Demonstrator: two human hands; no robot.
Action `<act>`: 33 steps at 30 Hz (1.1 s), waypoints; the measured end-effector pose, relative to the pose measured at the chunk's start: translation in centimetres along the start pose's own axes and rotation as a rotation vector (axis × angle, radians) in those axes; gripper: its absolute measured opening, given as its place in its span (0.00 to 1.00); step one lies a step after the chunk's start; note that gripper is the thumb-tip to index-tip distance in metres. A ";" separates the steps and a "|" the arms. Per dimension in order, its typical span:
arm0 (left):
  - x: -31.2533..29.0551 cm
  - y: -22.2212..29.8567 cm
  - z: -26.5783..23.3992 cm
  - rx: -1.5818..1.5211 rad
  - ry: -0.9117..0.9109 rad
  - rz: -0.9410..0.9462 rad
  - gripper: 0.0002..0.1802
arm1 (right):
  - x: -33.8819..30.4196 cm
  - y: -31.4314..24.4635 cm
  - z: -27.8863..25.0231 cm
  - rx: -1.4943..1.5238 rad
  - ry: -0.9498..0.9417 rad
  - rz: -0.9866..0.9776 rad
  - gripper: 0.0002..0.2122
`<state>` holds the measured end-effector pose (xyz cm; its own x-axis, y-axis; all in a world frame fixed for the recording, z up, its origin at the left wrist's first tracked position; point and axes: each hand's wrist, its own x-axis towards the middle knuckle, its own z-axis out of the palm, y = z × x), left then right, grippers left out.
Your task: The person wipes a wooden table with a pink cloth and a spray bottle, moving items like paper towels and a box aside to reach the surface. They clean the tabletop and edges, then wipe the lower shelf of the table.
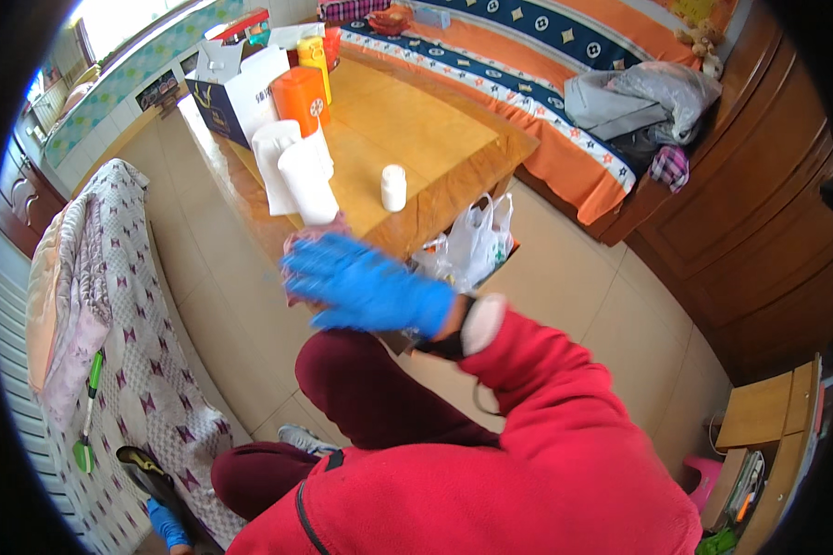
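My right hand (366,285), in a blue glove and slightly blurred, reaches to the near corner of the wooden table (407,116). Its fingers are stretched out over a pinkish cloth (329,228), whose edges show around the hand. Just beyond stand a white paper roll (307,185) and, to the right, a small white bottle (393,189). My left hand (165,524), also blue-gloved, shows only partly at the lower left, beside a dark object with a yellowish inside (144,460). Its fingers cannot be made out.
On the table's far part are an orange container (300,98), a yellow bottle (313,63) and an open box (241,91). White plastic bags (477,242) sit below its right edge. A covered couch (148,361) lies left; a wooden cabinet (740,213) stands right.
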<state>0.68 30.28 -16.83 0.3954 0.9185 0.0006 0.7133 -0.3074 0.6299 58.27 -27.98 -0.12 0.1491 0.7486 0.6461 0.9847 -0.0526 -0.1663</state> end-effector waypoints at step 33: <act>-0.3 3.1 -0.2 0.333 0.057 0.177 0.16 | -32.6 9.3 9.5 -0.174 -0.357 1.102 0.29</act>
<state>2.65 29.09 -14.76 0.5029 0.8536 0.1358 0.7898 -0.5176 0.3291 61.67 -46.60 -29.82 0.9230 0.3832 -0.0346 0.3418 -0.8579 -0.3836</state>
